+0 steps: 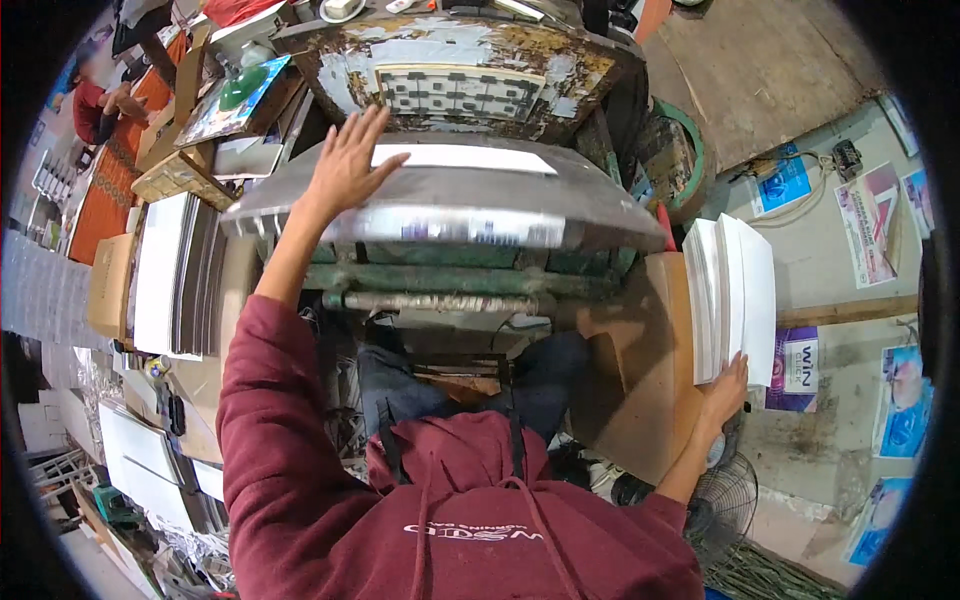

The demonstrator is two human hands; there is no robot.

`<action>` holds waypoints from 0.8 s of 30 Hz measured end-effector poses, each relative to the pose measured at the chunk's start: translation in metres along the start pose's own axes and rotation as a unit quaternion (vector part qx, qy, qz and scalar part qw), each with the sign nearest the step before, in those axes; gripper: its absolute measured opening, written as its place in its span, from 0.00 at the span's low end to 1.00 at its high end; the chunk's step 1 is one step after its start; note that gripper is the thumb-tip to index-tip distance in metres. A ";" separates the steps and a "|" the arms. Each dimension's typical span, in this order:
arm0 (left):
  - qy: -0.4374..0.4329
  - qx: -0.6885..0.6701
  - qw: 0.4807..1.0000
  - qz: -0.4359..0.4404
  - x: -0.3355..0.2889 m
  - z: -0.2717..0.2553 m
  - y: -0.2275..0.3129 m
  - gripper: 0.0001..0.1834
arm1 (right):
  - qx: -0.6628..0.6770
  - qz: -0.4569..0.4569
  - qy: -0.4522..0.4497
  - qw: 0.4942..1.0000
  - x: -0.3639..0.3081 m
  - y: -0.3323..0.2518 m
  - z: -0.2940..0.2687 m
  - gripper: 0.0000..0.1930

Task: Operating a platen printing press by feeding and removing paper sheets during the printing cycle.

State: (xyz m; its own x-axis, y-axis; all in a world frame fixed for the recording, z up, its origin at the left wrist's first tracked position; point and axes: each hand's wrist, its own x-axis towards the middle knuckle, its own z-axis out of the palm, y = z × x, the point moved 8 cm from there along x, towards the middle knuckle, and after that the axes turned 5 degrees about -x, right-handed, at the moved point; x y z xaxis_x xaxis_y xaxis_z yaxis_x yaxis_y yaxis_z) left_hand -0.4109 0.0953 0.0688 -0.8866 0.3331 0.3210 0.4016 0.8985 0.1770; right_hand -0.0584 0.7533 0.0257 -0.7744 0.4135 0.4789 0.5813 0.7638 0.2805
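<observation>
My left hand (350, 168) is raised with its fingers spread over the grey moving plate (480, 190) of a press. A strip of white card (465, 157) shows on that plate beside the hand; the rest of the card is hidden. The plate's near edge is smeared by motion. Behind it stands the worn upright bed (590, 75), with a framed cutting die (460, 92) fixed to it. To the right, my right hand (725, 392) has its fingers at the near end of a white sheet (748, 300). That sheet lies on a stack of sheets (703, 310).
Another stack of pale sheets (163, 275) stands at the left. Green bars (440, 278) run below the plate, before my knees. A brown cardboard (640, 370) lies under the right stack. A wire fan guard (728, 495) is low right. Another person (92, 105) sits far left.
</observation>
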 end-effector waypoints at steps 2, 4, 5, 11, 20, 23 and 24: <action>-0.126 -0.015 0.991 -0.037 -0.017 0.043 -0.014 0.48 | 0.020 0.021 -0.010 1.000 -0.001 0.002 0.000 0.20; -0.224 -0.011 0.974 -0.040 -0.042 0.076 -0.014 0.50 | 0.034 0.033 -0.074 0.996 0.003 0.004 -0.002 0.20; -0.282 0.002 0.959 -0.039 -0.064 0.088 -0.009 0.50 | 0.036 0.026 -0.076 0.996 0.007 0.004 -0.009 0.20; -0.231 -0.092 0.968 -0.021 -0.178 0.031 0.050 0.53 | 0.074 0.036 -0.091 0.992 0.011 0.000 -0.025 0.23; -0.059 0.061 0.986 -0.141 -0.275 -0.143 -0.018 0.37 | 0.231 0.077 -0.123 0.962 0.007 0.018 0.007 0.19; 0.113 0.274 0.933 -0.204 -0.305 -0.217 -0.067 0.37 | 0.135 0.019 -0.124 0.983 0.012 0.010 0.006 0.15; 0.124 0.290 0.915 -0.250 -0.316 -0.224 -0.090 0.38 | 0.095 0.013 -0.149 0.984 0.012 0.009 0.008 0.13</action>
State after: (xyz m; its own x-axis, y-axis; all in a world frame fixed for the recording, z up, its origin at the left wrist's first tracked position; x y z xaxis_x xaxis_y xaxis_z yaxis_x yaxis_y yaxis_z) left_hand -0.1153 -0.1554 0.1601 -0.8175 -0.1724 0.5494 -0.2939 0.9454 -0.1406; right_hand -0.0648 0.7691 0.0271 -0.8151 0.5393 0.2117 0.5667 0.8182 0.0974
